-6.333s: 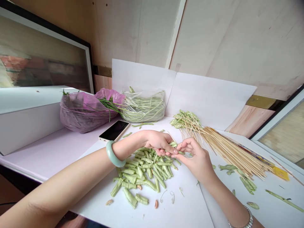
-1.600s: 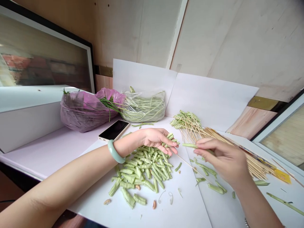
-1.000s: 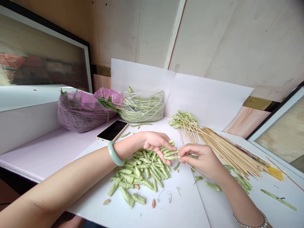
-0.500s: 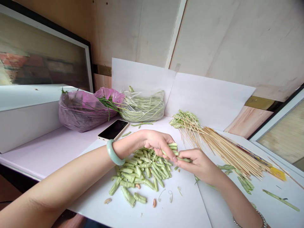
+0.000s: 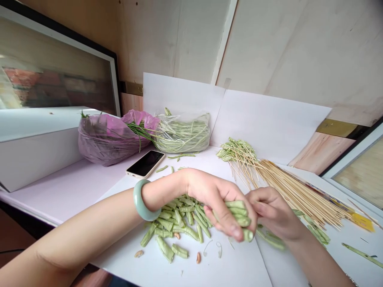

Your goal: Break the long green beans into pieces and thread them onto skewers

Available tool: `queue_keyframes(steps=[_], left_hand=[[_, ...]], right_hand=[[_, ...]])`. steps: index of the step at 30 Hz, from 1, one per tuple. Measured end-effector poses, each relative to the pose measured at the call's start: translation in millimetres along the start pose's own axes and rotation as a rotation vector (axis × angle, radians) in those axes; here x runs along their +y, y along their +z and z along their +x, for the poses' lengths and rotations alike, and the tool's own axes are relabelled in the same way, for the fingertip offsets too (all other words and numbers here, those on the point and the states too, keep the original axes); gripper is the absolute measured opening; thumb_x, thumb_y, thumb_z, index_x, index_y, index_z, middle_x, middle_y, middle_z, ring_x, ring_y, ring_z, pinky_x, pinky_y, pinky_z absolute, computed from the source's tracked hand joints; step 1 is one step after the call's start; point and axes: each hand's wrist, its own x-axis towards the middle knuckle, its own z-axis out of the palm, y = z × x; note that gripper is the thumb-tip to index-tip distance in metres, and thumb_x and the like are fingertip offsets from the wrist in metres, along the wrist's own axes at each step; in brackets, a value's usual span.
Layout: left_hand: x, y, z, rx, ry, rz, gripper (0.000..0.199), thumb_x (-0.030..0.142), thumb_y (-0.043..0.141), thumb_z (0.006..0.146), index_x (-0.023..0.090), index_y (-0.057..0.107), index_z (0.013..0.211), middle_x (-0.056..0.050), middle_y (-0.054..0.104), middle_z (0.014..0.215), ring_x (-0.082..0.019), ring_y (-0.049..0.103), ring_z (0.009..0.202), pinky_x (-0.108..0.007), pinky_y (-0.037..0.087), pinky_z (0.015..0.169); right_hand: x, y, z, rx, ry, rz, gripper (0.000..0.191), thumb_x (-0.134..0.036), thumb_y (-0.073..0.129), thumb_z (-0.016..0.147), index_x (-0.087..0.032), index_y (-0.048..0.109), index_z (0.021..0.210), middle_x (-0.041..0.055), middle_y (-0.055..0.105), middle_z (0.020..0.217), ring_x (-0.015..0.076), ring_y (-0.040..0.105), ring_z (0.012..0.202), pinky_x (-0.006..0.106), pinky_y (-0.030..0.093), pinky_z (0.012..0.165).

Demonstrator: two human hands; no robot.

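Several cut green bean pieces (image 5: 237, 211) are gripped in my left hand (image 5: 221, 203), its thumb across them. Close against its fingertips, my right hand (image 5: 271, 209) has thumb and fingers pinched together; what lies between them, if anything, is hidden. Below my left wrist a heap of cut bean pieces (image 5: 170, 227) covers part of the white sheet (image 5: 143, 263). Under my right hand lies a longer green piece (image 5: 271, 239).
Behind are a purple bag (image 5: 104, 139), a clear bag of long beans (image 5: 185, 133) and a phone (image 5: 146, 163). At the right lie bamboo sticks (image 5: 302, 195) and skewered beans (image 5: 236, 149). A loose brown bean (image 5: 198, 258) sits near the front.
My left hand has moved right and turned, so the held bean pieces show more. My right hand has shifted right, and the bean piece at its fingertips no longer shows. The view has shifted slightly.
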Motion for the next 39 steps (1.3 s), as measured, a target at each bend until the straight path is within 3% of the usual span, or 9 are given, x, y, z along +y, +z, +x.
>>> queue_keyframes(steps=[3, 5, 9, 12, 15, 18, 24, 33, 39], left_hand=[[-8.6, -9.8, -1.9, 0.175, 0.020, -0.066, 0.024, 0.032, 0.075, 0.067, 0.014, 0.061, 0.066, 0.002, 0.051, 0.052, -0.005, 0.038, 0.037, -0.018, 0.026, 0.034], [-20.1, -24.3, -5.0, 0.335, 0.018, -0.108, 0.026, 0.036, 0.073, 0.068, 0.013, 0.061, 0.067, 0.002, 0.055, 0.055, -0.005, 0.045, 0.039, -0.016, 0.032, 0.035], [-42.5, -54.3, -13.2, 0.608, 0.033, -0.206, 0.026, 0.034, 0.072, 0.070, 0.010, 0.067, 0.075, -0.003, 0.065, 0.069, -0.007, 0.057, 0.052, -0.016, 0.048, 0.048], [-49.8, -64.5, -17.1, 0.700, -0.019, -0.243, 0.025, 0.030, 0.070, 0.070, 0.007, 0.069, 0.080, -0.007, 0.068, 0.079, -0.009, 0.061, 0.056, -0.019, 0.053, 0.056], [-48.8, -63.3, -16.6, 0.720, -0.054, -0.246, 0.022, 0.027, 0.067, 0.071, 0.006, 0.069, 0.078, -0.007, 0.069, 0.078, -0.009, 0.062, 0.057, -0.019, 0.054, 0.058], [-45.3, -57.4, -12.8, 0.682, -0.048, -0.227, 0.021, 0.027, 0.068, 0.070, 0.008, 0.069, 0.076, -0.005, 0.067, 0.073, -0.011, 0.064, 0.058, -0.020, 0.054, 0.061], [-39.6, -44.6, -4.2, 0.564, -0.139, -0.184, 0.017, 0.022, 0.071, 0.066, 0.007, 0.066, 0.074, -0.003, 0.065, 0.066, -0.016, 0.066, 0.056, -0.026, 0.055, 0.058], [-32.8, -37.3, 2.2, 0.479, -0.211, -0.189, 0.026, 0.029, 0.077, 0.057, 0.009, 0.066, 0.067, -0.006, 0.065, 0.062, -0.017, 0.063, 0.053, -0.019, 0.042, 0.036], [-36.5, -37.2, 5.3, 0.561, -0.212, -0.180, 0.023, 0.029, 0.076, 0.058, 0.011, 0.066, 0.069, -0.003, 0.065, 0.065, -0.009, 0.058, 0.054, -0.017, 0.047, 0.050]], right_hand=[[1.5, 0.3, 3.6, 0.190, 0.007, -0.190, 0.032, -0.043, 0.060, 0.080, -0.018, 0.061, 0.059, -0.0006, 0.050, 0.053, 0.0124, 0.042, 0.048, 0.026, 0.034, 0.045], [3.6, 1.0, 5.7, 0.264, -0.017, -0.324, 0.028, -0.042, 0.056, 0.083, -0.018, 0.066, 0.075, 0.0008, 0.054, 0.061, 0.0139, 0.047, 0.053, 0.026, 0.037, 0.048], [10.9, -0.2, 8.3, 0.301, -0.109, -0.639, 0.030, -0.030, 0.046, 0.090, -0.023, 0.065, 0.111, 0.0052, 0.061, 0.090, 0.0174, 0.056, 0.073, 0.028, 0.046, 0.061], [15.8, -2.1, 10.3, 0.267, -0.208, -0.852, 0.035, -0.022, 0.042, 0.091, -0.027, 0.063, 0.119, 0.0051, 0.054, 0.093, 0.0140, 0.054, 0.067, 0.027, 0.046, 0.060], [16.0, -1.6, 11.4, 0.188, -0.304, -0.957, 0.037, -0.018, 0.042, 0.090, -0.028, 0.063, 0.118, 0.0041, 0.049, 0.087, 0.0135, 0.054, 0.066, 0.026, 0.047, 0.059], [12.7, 3.4, 10.3, 0.155, -0.304, -0.922, 0.032, -0.017, 0.047, 0.088, -0.026, 0.061, 0.115, 0.0025, 0.054, 0.084, 0.0137, 0.056, 0.066, 0.025, 0.050, 0.061], [12.5, 13.8, 8.2, 0.223, -0.201, -0.739, 0.013, -0.019, 0.064, 0.077, -0.025, 0.053, 0.082, -0.0016, 0.064, 0.078, 0.0160, 0.063, 0.073, 0.025, 0.052, 0.066], [15.1, 12.5, 10.0, 0.306, -0.208, -0.823, 0.018, -0.026, 0.068, 0.073, -0.024, 0.051, 0.070, -0.0029, 0.062, 0.065, 0.0156, 0.060, 0.061, 0.024, 0.047, 0.055], [17.7, 14.0, 10.2, 0.352, -0.214, -0.846, 0.019, -0.028, 0.066, 0.074, -0.024, 0.049, 0.067, -0.0030, 0.061, 0.062, 0.0142, 0.058, 0.056, 0.023, 0.045, 0.051]])
